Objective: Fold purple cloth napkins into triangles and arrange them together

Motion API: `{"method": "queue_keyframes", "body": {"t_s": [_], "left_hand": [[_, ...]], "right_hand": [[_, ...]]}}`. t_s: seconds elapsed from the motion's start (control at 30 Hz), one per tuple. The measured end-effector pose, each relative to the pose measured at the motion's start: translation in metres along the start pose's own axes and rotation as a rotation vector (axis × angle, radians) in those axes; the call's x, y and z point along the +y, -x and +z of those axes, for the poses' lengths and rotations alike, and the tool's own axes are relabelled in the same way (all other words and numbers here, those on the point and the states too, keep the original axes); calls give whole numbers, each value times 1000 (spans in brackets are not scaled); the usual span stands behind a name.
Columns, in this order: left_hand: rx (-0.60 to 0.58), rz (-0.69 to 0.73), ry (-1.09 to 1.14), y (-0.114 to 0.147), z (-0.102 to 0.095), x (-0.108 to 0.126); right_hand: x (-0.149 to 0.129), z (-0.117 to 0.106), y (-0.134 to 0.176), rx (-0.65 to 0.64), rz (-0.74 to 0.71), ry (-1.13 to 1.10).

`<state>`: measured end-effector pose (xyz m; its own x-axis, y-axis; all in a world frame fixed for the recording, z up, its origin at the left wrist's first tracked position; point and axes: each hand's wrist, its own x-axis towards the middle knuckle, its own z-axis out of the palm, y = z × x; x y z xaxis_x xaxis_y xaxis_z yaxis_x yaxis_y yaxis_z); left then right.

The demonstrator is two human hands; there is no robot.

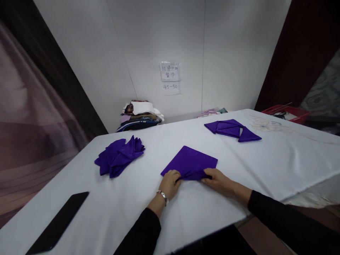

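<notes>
A purple cloth napkin (pixel 191 161), folded into a flat, angular shape, lies on the white-covered table in front of me. My left hand (pixel 171 182) grips its near left edge, fingers on top and the thumb pointing right. At the near right edge my right hand (pixel 215 180) pinches the cloth between thumb and fingers. Between the two hands the near edge is slightly curled and creased. The undersides of the folds are hidden.
A crumpled purple napkin pile (pixel 119 156) sits at left, and a fish-shaped folded napkin (pixel 231 129) at back right. A black flat object (pixel 60 221) lies near left. Behind the table stand stacked clothes (pixel 140 115) and a red basket (pixel 297 115). Paper signs (pixel 170 72) hang on the wall.
</notes>
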<state>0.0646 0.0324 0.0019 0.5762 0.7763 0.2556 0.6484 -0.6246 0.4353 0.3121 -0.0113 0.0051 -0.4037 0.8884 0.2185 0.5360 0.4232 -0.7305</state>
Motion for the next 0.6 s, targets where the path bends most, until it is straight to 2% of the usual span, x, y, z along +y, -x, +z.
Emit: {"method": "queue_keyframes", "body": {"t_s": [0.1,0.2,0.4,0.5,0.6], "left_hand": [[-3,18,4,5,0,-7],[5,7,-66,5,2,-17],[-1,-158,-247,-2,-2,-44],[-13,-217,-258,-1,-12,-50],[15,-276,-214,-2,-22,-46]], "right_hand": [[-1,1,9,-49,-247,182],[7,4,13,-11,-355,297],[15,8,-1,66,-321,394],[12,5,-4,-2,-289,372],[10,-4,-8,-142,-230,272]]}}
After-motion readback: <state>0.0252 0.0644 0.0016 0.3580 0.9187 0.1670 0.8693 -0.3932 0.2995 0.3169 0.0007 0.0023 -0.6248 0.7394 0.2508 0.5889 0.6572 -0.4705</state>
